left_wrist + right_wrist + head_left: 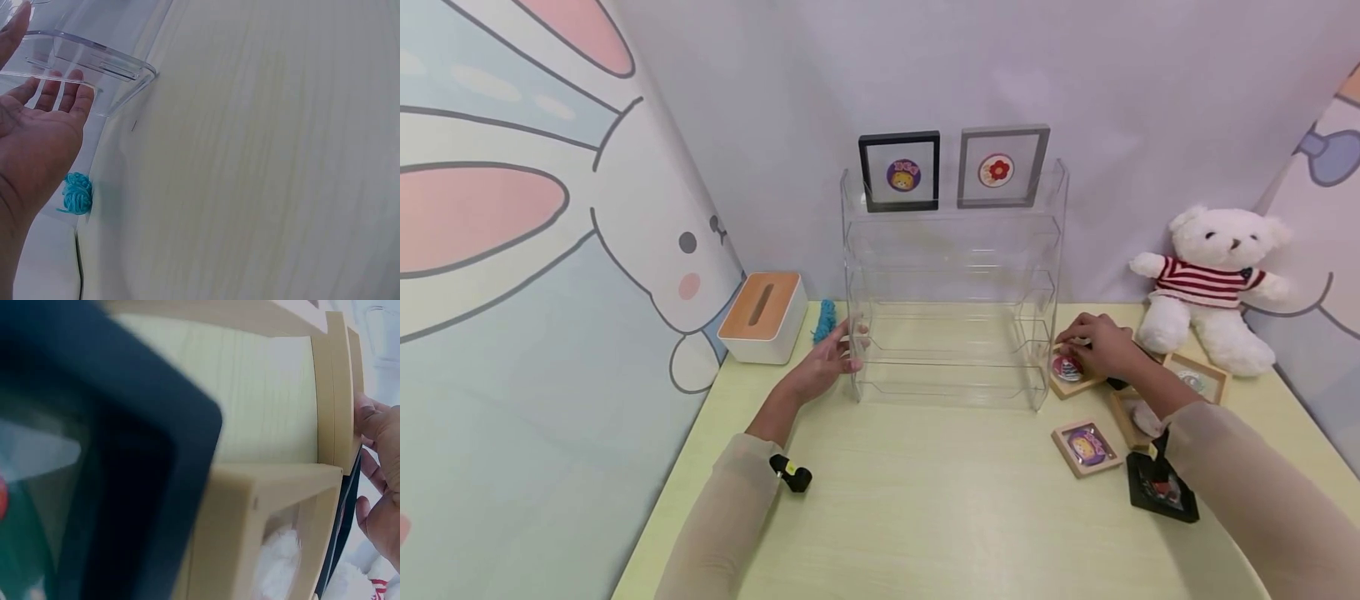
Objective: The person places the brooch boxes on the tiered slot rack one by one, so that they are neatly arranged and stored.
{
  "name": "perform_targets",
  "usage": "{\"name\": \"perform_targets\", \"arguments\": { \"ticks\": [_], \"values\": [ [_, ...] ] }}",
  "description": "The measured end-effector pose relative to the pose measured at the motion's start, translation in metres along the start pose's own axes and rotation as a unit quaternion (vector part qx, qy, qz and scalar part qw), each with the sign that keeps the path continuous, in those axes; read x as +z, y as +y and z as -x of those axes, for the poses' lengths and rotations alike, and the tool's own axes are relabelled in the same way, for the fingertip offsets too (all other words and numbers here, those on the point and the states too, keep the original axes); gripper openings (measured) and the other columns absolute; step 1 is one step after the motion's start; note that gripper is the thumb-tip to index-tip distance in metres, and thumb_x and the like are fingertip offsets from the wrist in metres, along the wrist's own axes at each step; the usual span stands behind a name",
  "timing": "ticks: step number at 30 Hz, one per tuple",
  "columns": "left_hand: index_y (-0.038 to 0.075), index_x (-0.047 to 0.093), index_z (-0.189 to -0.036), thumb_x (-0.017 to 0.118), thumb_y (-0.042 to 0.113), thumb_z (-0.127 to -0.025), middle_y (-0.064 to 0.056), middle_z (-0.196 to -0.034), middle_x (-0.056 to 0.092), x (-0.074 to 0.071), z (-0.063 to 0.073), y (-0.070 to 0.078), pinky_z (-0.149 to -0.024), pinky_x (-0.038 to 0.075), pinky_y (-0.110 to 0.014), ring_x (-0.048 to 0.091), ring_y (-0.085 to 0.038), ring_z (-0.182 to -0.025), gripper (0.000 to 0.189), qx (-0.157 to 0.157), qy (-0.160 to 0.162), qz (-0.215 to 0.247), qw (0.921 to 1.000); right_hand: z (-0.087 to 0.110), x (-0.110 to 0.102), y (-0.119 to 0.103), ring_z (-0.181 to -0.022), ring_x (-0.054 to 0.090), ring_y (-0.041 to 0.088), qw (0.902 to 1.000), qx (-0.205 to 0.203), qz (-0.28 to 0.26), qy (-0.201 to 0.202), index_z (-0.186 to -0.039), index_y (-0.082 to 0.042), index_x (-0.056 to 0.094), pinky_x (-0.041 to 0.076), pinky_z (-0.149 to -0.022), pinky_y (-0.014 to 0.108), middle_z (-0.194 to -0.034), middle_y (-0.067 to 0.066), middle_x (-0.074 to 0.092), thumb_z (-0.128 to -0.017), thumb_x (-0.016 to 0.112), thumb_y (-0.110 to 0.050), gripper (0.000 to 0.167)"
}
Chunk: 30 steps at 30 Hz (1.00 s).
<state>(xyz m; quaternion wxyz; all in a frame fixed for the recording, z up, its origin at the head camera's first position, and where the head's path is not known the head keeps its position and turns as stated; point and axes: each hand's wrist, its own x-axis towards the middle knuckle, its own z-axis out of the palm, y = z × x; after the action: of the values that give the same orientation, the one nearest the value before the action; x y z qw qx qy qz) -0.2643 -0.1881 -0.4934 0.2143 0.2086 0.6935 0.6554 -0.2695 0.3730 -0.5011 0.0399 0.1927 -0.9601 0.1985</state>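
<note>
A clear acrylic tiered rack (pixel 951 333) stands at the back of the table. My left hand (pixel 825 367) is at its left side panel, palm turned up and fingers loosely extended along the plastic. In the left wrist view, the fingers (pixel 72 94) overlap the rack's clear end (pixel 125 72). My right hand (pixel 1101 346) is beyond the rack's right side, pinching the edge of a light wooden frame (pixel 1063 383) with a round pink-and-dark badge. In the right wrist view, the thumb lies against this wooden frame (pixel 340 394); a dark frame (pixel 344 519) shows close under the fingers.
On the rack's top tier stand a black frame (pixel 900 203) and a grey frame (pixel 1000 202). Wooden frames (pixel 1078 467), (pixel 1217 379) and a black frame (pixel 1180 508) lie at the right. A white teddy bear (pixel 1210 325), tissue box (pixel 767 317) and blue yarn bundle (pixel 825 321) sit along the back.
</note>
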Motion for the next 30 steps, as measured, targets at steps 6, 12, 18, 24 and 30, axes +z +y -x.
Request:
{"name": "perform_targets", "arguments": {
  "ticks": [6, 12, 18, 24, 30],
  "values": [
    [0.02, 0.011, -0.179, 0.057, 0.0, -0.108, -0.021, -0.179, 0.023, 0.0, 0.0, 0.0, -0.128, 0.034, -0.063, 0.025, -0.045, -0.167, 0.087, 0.006, -0.006, -0.006, 0.9999, 0.002, -0.003, 0.0, -0.096, 0.063, 0.037, 0.9994, -0.027, -0.015, 0.018, -0.111, -0.013, 0.085, 0.046, -0.077, 0.058, -0.114, 0.014, 0.074, -0.103, 0.076, -0.006, 0.013],
    [0.02, 0.011, -0.179, 0.058, 0.001, -0.108, -0.021, -0.178, 0.023, 0.001, 0.0, 0.0, -0.127, 0.037, -0.058, 0.025, -0.045, -0.166, 0.086, 0.012, -0.009, -0.016, 0.9998, 0.006, -0.01, 0.001, -0.086, 0.075, 0.031, 0.9935, -0.086, -0.02, 0.071, -0.109, -0.005, 0.081, 0.059, -0.072, 0.04, -0.106, 0.014, 0.079, -0.098, 0.077, 0.006, 0.016],
    [0.019, 0.011, -0.179, 0.062, 0.008, -0.107, -0.021, -0.177, 0.025, 0.0, 0.0, 0.0, -0.124, 0.04, -0.053, 0.026, -0.045, -0.166, 0.089, 0.012, -0.009, -0.015, 0.9998, 0.012, -0.022, -0.002, -0.083, 0.077, 0.026, 0.9941, -0.065, -0.042, 0.076, -0.112, -0.004, 0.079, 0.06, -0.07, 0.031, -0.106, 0.013, 0.079, -0.102, 0.073, 0.004, 0.014],
    [0.018, 0.011, -0.179, 0.063, 0.009, -0.106, -0.025, -0.178, 0.023, 0.0, 0.0, 0.0, -0.125, 0.037, -0.056, 0.025, -0.045, -0.166, 0.09, 0.006, -0.006, -0.009, 0.9999, 0.018, -0.033, -0.004, -0.069, 0.059, 0.003, 0.9973, -0.022, -0.048, 0.051, -0.121, -0.003, 0.081, 0.047, -0.057, 0.027, -0.106, 0.013, 0.074, -0.105, 0.072, -0.003, 0.018],
    [0.02, 0.011, -0.179, 0.062, 0.007, -0.105, -0.024, -0.177, 0.023, 0.001, 0.002, 0.0, -0.125, 0.037, -0.055, 0.026, -0.044, -0.166, 0.091, 0.005, -0.004, -0.004, 1.0, 0.025, -0.04, -0.004, -0.07, 0.063, 0.007, 0.9957, 0.024, -0.085, 0.03, -0.126, -0.003, 0.078, 0.049, -0.054, 0.029, -0.112, 0.018, 0.072, -0.106, 0.072, -0.006, 0.021]
  ]
}}
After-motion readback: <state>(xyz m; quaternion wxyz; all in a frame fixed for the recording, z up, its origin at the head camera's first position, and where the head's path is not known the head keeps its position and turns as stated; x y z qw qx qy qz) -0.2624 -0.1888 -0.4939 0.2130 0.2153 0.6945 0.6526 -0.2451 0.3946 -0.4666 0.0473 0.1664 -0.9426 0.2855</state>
